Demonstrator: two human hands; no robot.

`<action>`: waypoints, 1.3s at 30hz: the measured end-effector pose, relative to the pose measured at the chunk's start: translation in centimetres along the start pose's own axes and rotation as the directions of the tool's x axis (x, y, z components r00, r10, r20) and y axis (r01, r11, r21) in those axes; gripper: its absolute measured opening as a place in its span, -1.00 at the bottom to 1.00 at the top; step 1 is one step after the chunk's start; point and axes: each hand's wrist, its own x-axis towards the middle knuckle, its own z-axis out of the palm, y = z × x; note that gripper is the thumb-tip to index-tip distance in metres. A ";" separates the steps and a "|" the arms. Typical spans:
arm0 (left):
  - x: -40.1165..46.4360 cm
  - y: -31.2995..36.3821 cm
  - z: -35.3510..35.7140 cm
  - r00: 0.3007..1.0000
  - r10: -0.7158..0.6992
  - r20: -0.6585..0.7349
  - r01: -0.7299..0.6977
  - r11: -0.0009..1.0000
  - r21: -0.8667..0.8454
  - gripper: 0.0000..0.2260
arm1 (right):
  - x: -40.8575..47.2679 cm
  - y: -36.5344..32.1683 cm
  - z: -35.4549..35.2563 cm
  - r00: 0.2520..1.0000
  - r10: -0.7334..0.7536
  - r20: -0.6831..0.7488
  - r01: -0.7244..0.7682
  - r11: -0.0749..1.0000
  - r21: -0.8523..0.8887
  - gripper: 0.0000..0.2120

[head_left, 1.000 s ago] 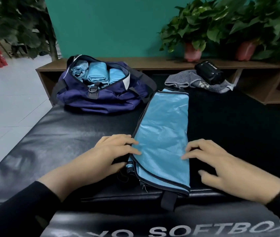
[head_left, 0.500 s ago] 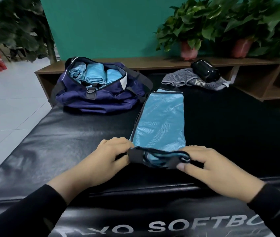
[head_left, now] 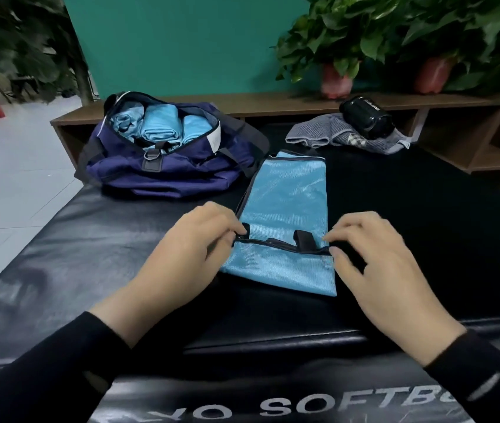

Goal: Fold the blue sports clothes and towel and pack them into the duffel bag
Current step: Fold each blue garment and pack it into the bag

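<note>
A light-blue towel [head_left: 288, 203] with black trim lies lengthwise on the black mat [head_left: 89, 245], its near end folded over onto itself. My left hand [head_left: 193, 248] pinches the folded edge at its left corner. My right hand [head_left: 373, 254] pinches the same edge at the right corner. A black strap loop [head_left: 303, 239] sticks up from the fold. The navy duffel bag [head_left: 163, 166] stands open at the back left of the mat. Rolled light-blue clothes [head_left: 160, 126] sit side by side inside it.
A grey striped cloth [head_left: 331, 134] with a black cylindrical pouch [head_left: 366, 117] on it lies at the mat's far right. Behind runs a low wooden shelf [head_left: 273, 102] with potted plants [head_left: 334, 77]. Tiled floor lies to the left.
Both hands lifted the towel's near end and folded it away from me onto the rest of the towel. The fold now lies flat, with my hands still on its edge.
</note>
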 end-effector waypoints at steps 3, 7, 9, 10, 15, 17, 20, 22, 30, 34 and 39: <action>-0.7 -0.5 0.5 0.950 0.200 0.240 -0.229 0.968 0.102 -0.71 | -0.6 -0.5 0.1 0.977 -0.150 0.151 0.150 0.989 0.012 -0.70; -1.7 -2.4 0.9 0.911 0.014 0.411 -0.085 0.984 0.155 -0.44 | -0.7 0.3 0.3 0.863 -0.079 0.499 0.118 0.992 -0.049 -0.35; -1.8 -3.1 0.7 0.907 -0.045 0.419 -0.023 0.988 0.155 -0.37 | -0.3 1.1 0.1 0.856 -0.056 0.514 0.089 0.995 -0.039 -0.28; -1.8 -3.2 0.7 0.908 -0.057 0.416 -0.012 0.987 0.161 -0.35 | -0.1 1.3 0.0 0.859 -0.044 0.509 0.066 0.997 -0.025 -0.29; -1.5 -2.9 0.7 0.905 -0.096 0.414 0.031 0.987 0.160 -0.40 | 0.3 1.5 0.2 0.893 -0.013 0.451 0.009 1.000 0.010 -0.39; -1.3 -2.7 0.9 0.909 -0.095 0.405 0.031 0.986 0.161 -0.44 | 0.4 1.3 0.5 0.912 0.024 0.410 -0.027 1.000 0.002 -0.50; -0.9 -2.3 1.2 0.919 -0.119 0.376 0.054 0.982 0.179 -0.48 | 0.5 0.9 0.9 0.948 -0.030 0.317 0.020 0.999 0.037 -0.66; -0.8 -2.1 1.3 0.924 -0.138 0.358 0.077 0.981 0.179 -0.51 | 0.5 0.8 0.9 0.961 -0.051 0.273 0.037 0.998 0.059 -0.73; -1.3 0.1 0.1 0.939 -0.159 0.305 0.151 0.987 0.050 -0.73 | -0.4 1.6 -1.0 0.929 0.000 0.371 -0.087 0.972 0.218 -0.82; -1.5 0.9 -1.1 0.870 -0.273 0.411 0.395 0.885 -0.248 -0.65 | -0.6 1.0 -2.3 0.912 0.032 0.408 -0.216 0.885 0.413 -0.90; -0.5 0.6 0.2 0.820 -0.549 0.163 0.569 0.744 -0.351 -0.96 | 0.1 1.6 -0.1 0.944 0.261 0.204 -0.325 0.848 0.418 -0.76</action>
